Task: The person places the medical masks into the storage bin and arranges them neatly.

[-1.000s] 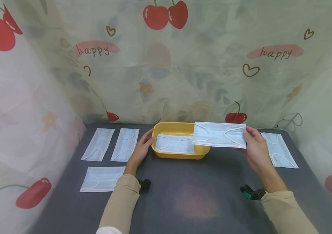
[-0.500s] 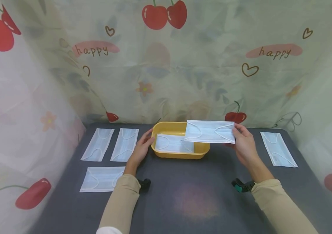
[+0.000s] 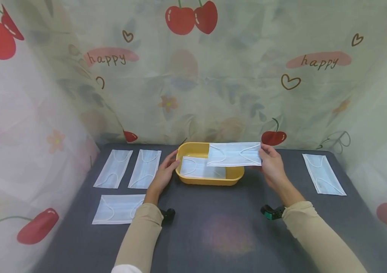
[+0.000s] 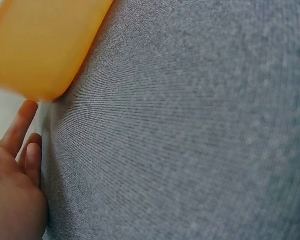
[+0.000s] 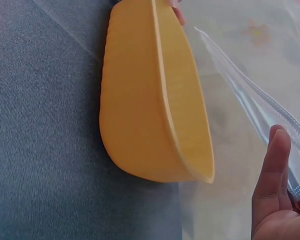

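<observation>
A blue-and-white disposable face mask (image 3: 234,154) is held by its right end in my right hand (image 3: 275,168), above the right part of a yellow plastic basket (image 3: 210,182). In the right wrist view the mask (image 5: 255,102) is seen nearly edge-on, with the thumb against it. Another face mask (image 3: 196,167) lies flat inside the basket, partly hidden by the held one. My left hand (image 3: 162,174) holds the basket's left end, its thumb at the rim. The left wrist view shows its fingers (image 4: 21,125) against the basket's outer wall (image 4: 45,50).
To the left, two masks (image 3: 113,168) (image 3: 144,168) lie lengthwise on the grey table (image 3: 213,227), and one mask (image 3: 118,209) lies crosswise nearer, partly behind the left sleeve. One mask (image 3: 324,174) lies at the far right. A printed curtain (image 3: 200,94) surrounds the table.
My right hand has moved left, carrying the mask from beside the basket's right end to over its right half. The left hand and the basket stay in place.
</observation>
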Demonstrator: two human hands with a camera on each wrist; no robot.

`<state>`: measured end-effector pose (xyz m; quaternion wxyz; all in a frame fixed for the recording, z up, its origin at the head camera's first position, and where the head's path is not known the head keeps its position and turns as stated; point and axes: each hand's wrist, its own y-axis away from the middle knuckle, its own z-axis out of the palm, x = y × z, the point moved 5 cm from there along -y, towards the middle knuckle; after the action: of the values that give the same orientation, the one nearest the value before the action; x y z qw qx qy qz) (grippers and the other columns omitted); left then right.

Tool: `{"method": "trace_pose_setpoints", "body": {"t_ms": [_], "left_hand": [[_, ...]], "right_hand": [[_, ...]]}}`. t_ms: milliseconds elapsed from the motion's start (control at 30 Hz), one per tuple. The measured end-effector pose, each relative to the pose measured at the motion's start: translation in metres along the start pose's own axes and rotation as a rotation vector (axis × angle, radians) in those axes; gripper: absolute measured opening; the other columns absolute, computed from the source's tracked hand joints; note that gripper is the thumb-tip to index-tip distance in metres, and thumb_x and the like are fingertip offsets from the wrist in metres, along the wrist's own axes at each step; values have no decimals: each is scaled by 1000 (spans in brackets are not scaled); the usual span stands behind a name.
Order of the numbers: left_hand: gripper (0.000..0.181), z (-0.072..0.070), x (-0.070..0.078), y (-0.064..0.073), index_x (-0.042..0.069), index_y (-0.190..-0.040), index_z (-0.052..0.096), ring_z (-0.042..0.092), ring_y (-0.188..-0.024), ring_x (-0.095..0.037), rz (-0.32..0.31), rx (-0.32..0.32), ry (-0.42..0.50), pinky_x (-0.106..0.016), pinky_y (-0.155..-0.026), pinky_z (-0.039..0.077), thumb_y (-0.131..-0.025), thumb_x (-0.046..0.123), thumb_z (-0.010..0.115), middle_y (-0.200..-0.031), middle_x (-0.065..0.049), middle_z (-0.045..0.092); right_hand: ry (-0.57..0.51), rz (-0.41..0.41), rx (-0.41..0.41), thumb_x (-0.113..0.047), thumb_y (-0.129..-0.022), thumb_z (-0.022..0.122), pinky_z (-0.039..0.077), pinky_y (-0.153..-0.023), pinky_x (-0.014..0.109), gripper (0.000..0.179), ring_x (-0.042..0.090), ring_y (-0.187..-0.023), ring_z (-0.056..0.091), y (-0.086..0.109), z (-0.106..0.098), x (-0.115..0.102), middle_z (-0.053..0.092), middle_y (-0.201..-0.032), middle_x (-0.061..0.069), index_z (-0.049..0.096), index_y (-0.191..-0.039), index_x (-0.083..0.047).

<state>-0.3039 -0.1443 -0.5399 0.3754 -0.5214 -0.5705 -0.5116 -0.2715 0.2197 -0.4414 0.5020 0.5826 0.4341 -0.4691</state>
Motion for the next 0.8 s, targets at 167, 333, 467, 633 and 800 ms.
{"method": "trace_pose_setpoints", "body": {"t_ms": [167, 333, 467, 633, 800], "left_hand": [[49, 0, -2, 1, 47, -150, 42, 39, -149, -28, -2, 3, 2, -56, -126, 25, -103, 48, 55, -155, -5, 48], [49, 0, -2, 0, 47, -150, 42, 40, -149, -28, 2, 2, 1, -56, -125, 26, -102, 48, 56, -155, -6, 48], [49, -1, -1, 1, 46, -150, 43, 40, -148, -28, 1, 4, -2, -56, -125, 26, -102, 48, 56, -154, -6, 48], [49, -2, 0, 1, 46, -150, 42, 40, -148, -28, 2, 12, -3, -56, -125, 26, -103, 47, 55, -154, -6, 49], [50, 0, 0, -1, 48, -150, 42, 39, -149, -29, -7, 10, -3, -57, -125, 26, -102, 49, 55, -155, -6, 48]], "right_hand": [[35, 5, -7, -28, -111, 36, 61, -80, 26, 49, 4, -85, 68, -4, 12, 1, 55, -134, 14, 33, -156, -8], [33, 9, -15, -28, -111, 38, 61, -79, 27, 46, 5, -80, 69, -7, 24, 1, 59, -125, 11, 37, -153, -9], [20, 12, -19, -26, -111, 38, 61, -77, 27, 44, 6, -80, 69, -11, 35, 1, 60, -126, 13, 39, -152, -9], [-6, 14, -37, -25, -111, 40, 61, -73, 26, 43, 6, -78, 70, -14, 49, 2, 59, -127, 15, 40, -151, -9], [-20, 19, -46, -23, -110, 41, 62, -72, 26, 42, 8, -77, 69, -16, 61, 3, 60, -125, 16, 41, -150, -9]]}}
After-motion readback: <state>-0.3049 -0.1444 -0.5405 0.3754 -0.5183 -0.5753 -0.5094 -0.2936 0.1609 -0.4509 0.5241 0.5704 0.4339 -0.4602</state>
